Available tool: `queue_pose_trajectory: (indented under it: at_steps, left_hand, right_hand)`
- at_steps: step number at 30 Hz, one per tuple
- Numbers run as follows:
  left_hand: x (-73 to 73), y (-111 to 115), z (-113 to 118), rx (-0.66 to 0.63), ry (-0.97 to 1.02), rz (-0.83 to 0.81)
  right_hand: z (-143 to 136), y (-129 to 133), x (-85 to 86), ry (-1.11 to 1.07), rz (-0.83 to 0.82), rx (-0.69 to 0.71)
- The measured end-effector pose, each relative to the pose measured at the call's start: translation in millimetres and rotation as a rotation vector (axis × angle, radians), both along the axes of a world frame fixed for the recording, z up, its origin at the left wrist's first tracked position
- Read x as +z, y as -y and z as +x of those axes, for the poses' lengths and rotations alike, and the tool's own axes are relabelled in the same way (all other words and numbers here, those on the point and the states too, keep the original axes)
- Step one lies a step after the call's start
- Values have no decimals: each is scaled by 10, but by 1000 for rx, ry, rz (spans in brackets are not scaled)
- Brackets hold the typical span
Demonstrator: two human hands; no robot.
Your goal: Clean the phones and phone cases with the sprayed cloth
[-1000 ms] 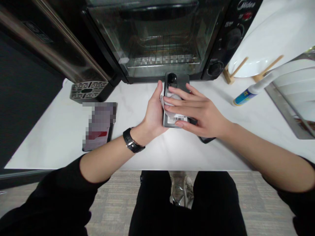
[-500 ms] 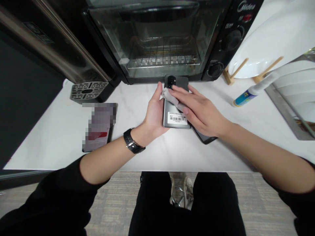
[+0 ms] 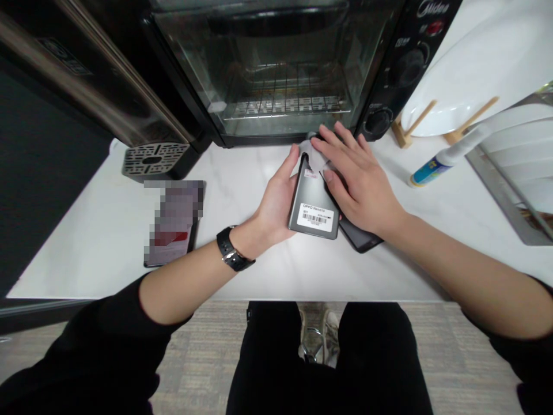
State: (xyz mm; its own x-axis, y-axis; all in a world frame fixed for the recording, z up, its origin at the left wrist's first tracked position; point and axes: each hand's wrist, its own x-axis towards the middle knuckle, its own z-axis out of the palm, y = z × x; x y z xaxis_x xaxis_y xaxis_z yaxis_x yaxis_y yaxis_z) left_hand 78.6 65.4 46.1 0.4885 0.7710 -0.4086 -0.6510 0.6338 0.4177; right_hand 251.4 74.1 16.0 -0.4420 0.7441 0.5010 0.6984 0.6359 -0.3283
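My left hand [image 3: 276, 202], with a black watch on its wrist, holds a grey phone [image 3: 313, 193] back side up. The phone's back bears a white barcode label [image 3: 317, 218] near its lower end. Over the phone's upper end lies a pale grey cloth [image 3: 317, 157]. My right hand [image 3: 360, 178] presses the cloth there between its fingers and the phone, covering the phone's upper right part. Under my right hand, a dark phone [image 3: 360, 239] rests on the white table, partly hidden.
Behind the hands stands a black oven [image 3: 276, 138]. A machine with a drip tray [image 3: 155, 160] and another phone [image 3: 175, 222] are at the left. To the right are a spray bottle [image 3: 436, 167], wooden pegs [image 3: 404, 135], white plates [image 3: 470, 63] and a metal-edged rack [image 3: 496, 196].
My right hand has moved up with the cloth toward the phone's upper edge, its fingers more spread. The grey phone has tilted, its label shifting down and slightly right.
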Motion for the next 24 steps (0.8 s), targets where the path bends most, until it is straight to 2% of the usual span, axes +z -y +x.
queue_pose_trajectory:
  at_steps: [5,9,12,16,18,20,24]
  left_hand:
    - [-10,4,-15,-38,14,-24]
    - [-53,-6,-11,23,-19,-20]
    - [-95,-42,-22,80,-20,25]
    - [-99,-70,-42,163,-21,72]
    - [-81,-62,-44,152,-19,70]
    - [-64,-50,-40,125,-14,70]
    - [-52,-28,-28,79,-23,76]
  right_hand:
    - [53,-56,-81,28,-29,-98]
    - [64,-73,-120,43,-56,-99]
    - [31,-35,-95,78,-54,46]
    - [-30,37,-35,124,-37,381]
    - [-46,56,-13,121,-17,449]
    - [-44,54,-6,105,-8,402]
    - [10,-2,-46,49,-24,152]
